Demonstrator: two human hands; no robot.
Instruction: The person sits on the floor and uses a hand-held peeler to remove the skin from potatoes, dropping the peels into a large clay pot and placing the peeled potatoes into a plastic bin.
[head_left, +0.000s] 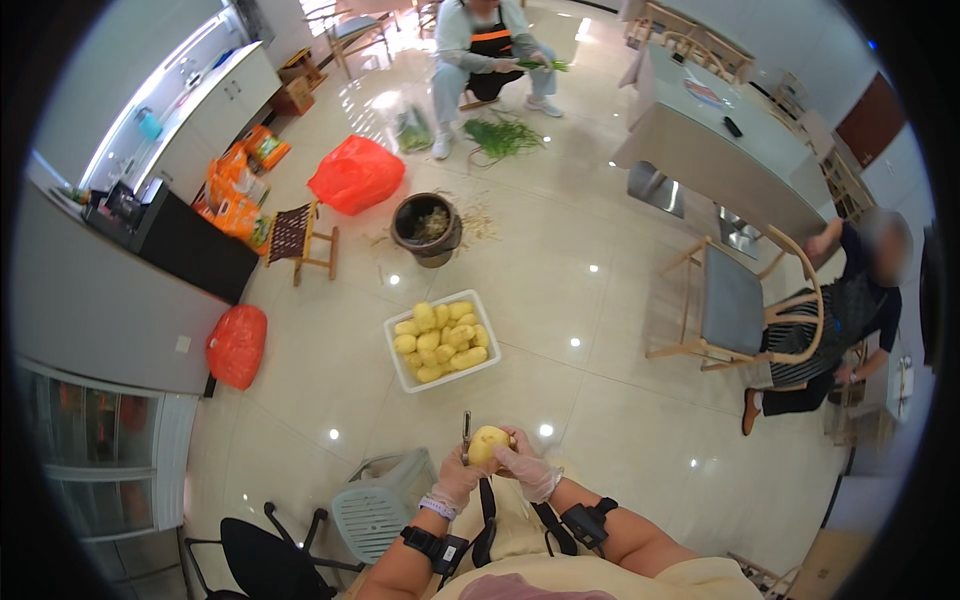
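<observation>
A peeled yellow potato (489, 445) is in my right hand (531, 466), thumb across its near side. My left hand (456, 480) holds a metal vegetable peeler (466, 438) upright against the potato's left side; whether its fingers also support the potato is hidden. Both hands wear clear plastic gloves and are close together in front of my body. Beyond them on the floor stands a white plastic basin (450, 381) piled with several peeled potatoes (444, 341).
A dark bucket (427, 251) holding peelings stands past the basin, with scraps scattered around it. A red plastic bag (356, 176) and a low folding stool (292, 234) are near it. A plastic stool (369, 517) is at my left. One person handles green vegetables ahead; another sits at right beside a wooden chair (731, 300).
</observation>
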